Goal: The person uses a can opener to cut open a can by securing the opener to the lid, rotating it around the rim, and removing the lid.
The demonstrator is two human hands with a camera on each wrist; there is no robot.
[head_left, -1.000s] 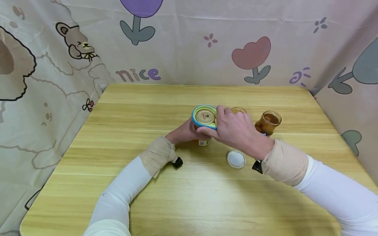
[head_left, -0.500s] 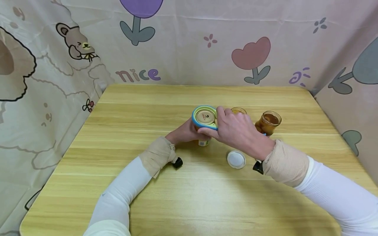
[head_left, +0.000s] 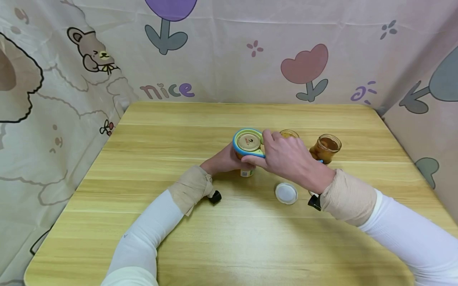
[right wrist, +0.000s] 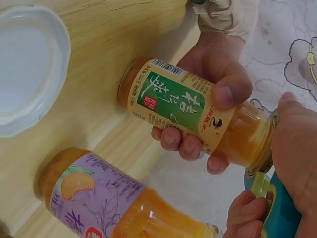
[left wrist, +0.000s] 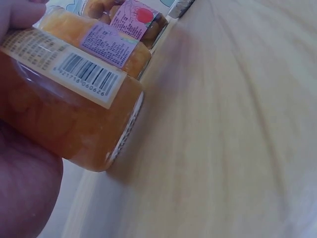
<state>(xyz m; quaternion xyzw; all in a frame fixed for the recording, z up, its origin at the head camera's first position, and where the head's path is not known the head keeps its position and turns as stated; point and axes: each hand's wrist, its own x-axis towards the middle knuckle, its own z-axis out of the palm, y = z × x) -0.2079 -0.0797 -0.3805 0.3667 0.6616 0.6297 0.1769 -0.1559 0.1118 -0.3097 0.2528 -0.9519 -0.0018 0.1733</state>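
My left hand [head_left: 225, 161] grips a glass jar of orange fruit [right wrist: 168, 99] with a cream and green label, fingers and thumb wrapped round its body. The jar stands upright near the middle of the table. A blue and green jar opener [head_left: 237, 149] encircles its gold lid [head_left: 248, 141]. My right hand [head_left: 290, 161] holds the opener's handles, thumb on the near side and fingers over the far side. In the right wrist view the opener's blue handle [right wrist: 281, 210] lies in the palm. The left wrist view shows the jar's barcode label [left wrist: 84, 72] and base close up.
An uncapped jar with a purple label [right wrist: 94, 193] stands behind my right hand. Further right is another uncapped jar with dark brown contents [head_left: 326, 147]. A white lid [head_left: 286, 193] lies inner side up before the right hand. A patterned curtain [head_left: 229, 51] hangs behind the table.
My right hand and the opener's handles have shifted very slightly right and toward me. The left hand and its jar stay in place.
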